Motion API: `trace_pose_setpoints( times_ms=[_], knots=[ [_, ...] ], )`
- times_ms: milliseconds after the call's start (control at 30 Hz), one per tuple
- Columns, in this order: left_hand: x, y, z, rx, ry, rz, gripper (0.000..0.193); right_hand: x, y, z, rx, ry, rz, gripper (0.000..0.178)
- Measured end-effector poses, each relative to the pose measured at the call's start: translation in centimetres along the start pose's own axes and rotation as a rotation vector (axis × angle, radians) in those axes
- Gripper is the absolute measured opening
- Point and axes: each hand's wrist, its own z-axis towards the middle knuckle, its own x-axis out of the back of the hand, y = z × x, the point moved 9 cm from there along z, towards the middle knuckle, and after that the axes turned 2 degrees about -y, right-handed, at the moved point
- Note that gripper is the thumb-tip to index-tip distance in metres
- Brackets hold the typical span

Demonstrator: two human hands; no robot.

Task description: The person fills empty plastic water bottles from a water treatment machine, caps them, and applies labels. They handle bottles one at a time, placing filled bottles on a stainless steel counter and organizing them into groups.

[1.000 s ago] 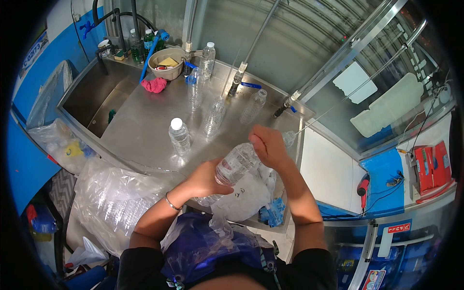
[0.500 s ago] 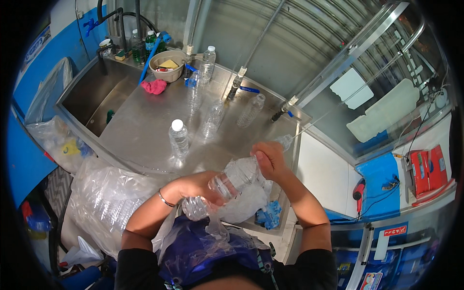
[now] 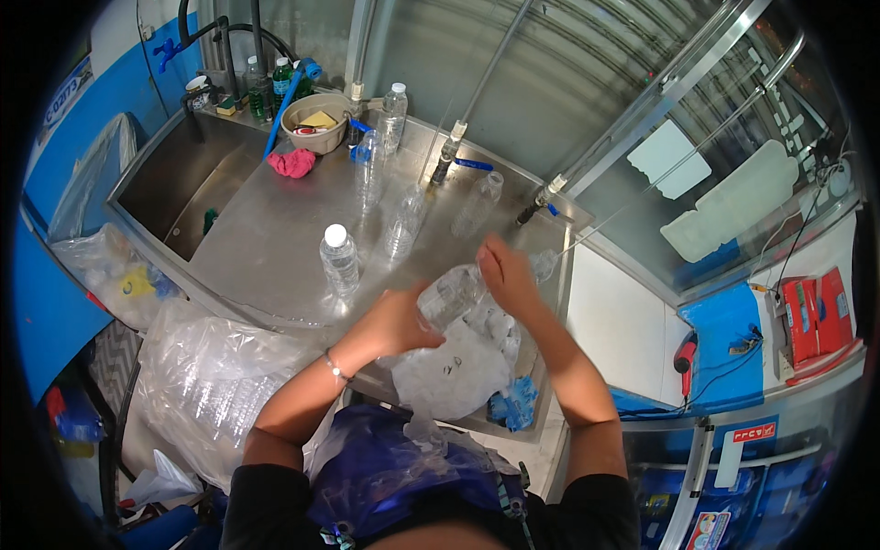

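Observation:
A clear plastic bottle [image 3: 451, 298] is tilted over the front of the steel counter, its body in the grip of my left hand [image 3: 396, 323]. At the bottle's upper right end, the fingers of my right hand [image 3: 504, 273] are closed; what they pinch is hidden. A crumpled clear plastic bag [image 3: 454, 371] lies under the bottle. Farther left, a filled bottle with a white cap [image 3: 339, 261] stands upright. Behind it are several more clear bottles, among them an uncapped bottle [image 3: 404, 227] and another bottle [image 3: 477, 205]. Part of a bottle [image 3: 545, 266] shows beyond my right hand.
The steel counter [image 3: 266, 238] has a sink basin [image 3: 174, 197] at its left. A beige bowl [image 3: 314, 137] with sponges and a pink cloth [image 3: 291, 164] are at the back. A large bag of bottles [image 3: 211, 390] fills the near left. Blue crumpled plastic [image 3: 513, 403] lies at the near right.
The bottle in my left hand has moved up and away from me. The bag hangs lower and no longer covers it as much. My right hand has risen slightly.

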Motion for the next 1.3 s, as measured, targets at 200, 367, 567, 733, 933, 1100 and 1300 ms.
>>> trace_pose_setpoints(
  times_ms=[200,367,567,733,933,1100,1300],
  knots=[
    [0.8,-0.1,2.0,-0.235,0.559,0.200,0.088,-0.1,0.7,4.7,0.169,-0.010,-0.467,0.018],
    [6.0,-6.2,-6.2,-0.458,1.166,0.330,0.102,-0.5,5.9,7.6,0.157,0.022,-0.733,0.020],
    [7.5,-16.5,-1.8,-0.121,0.995,-0.139,0.084,0.4,9.2,9.1,-0.042,-0.092,-0.787,0.033],
    [6.8,-14.1,-0.2,-0.042,0.747,-0.061,0.060,-1.1,-0.6,6.3,0.183,0.092,-0.369,0.052],
    [0.9,-6.4,-0.9,-0.065,0.403,-0.133,0.060,-6.6,-2.0,3.2,0.100,0.094,0.518,0.034],
    [-5.8,-1.2,-2.5,-0.050,-0.641,-1.635,0.074,-8.2,-0.2,2.1,-0.019,0.007,1.560,0.035],
    [-1.2,-3.0,-1.9,0.038,-0.105,-0.509,0.054,-2.8,-1.3,1.5,0.000,0.107,0.389,0.037]
  ],
)
